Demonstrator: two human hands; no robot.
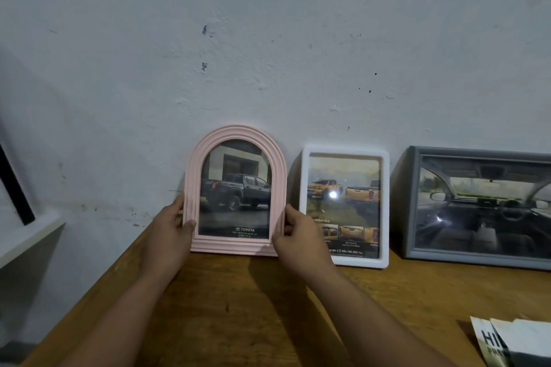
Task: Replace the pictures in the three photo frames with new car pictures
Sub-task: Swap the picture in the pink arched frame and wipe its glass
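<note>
The pink arched frame (pixel 235 191) stands upright on the wooden counter (pixel 268 307), its top against or just in front of the pale wall (pixel 268 39); which, I cannot tell. Behind its glass is a picture of a dark pickup truck parked by a building, with a Toyota logo at six o'clock. The left hand (pixel 170 235) grips the frame's edge at about eight o'clock, thumb lying over the front moulding and fingers curled behind. The right hand (pixel 301 238) grips the opposite edge at about four o'clock, thumb on the front near the bottom corner, fingers bent round the side.

At three o'clock from the pink frame, just beside it, stands the white rectangular frame (pixel 346 205), upright, showing orange pickup trucks above a row of small pictures and printed text; the right hand overlaps its lower left corner. Further out at three o'clock, the grey frame (pixel 477 205) stands in landscape format with a view of a car interior, cut off by the picture's edge.

At about five o'clock, near the counter's front right, lie loose printed sheets (pixel 512 343), partly out of view. At nine o'clock, well apart, a white ledge (pixel 29 235) juts out with a dark bar (pixel 15 188) leaning above it
</note>
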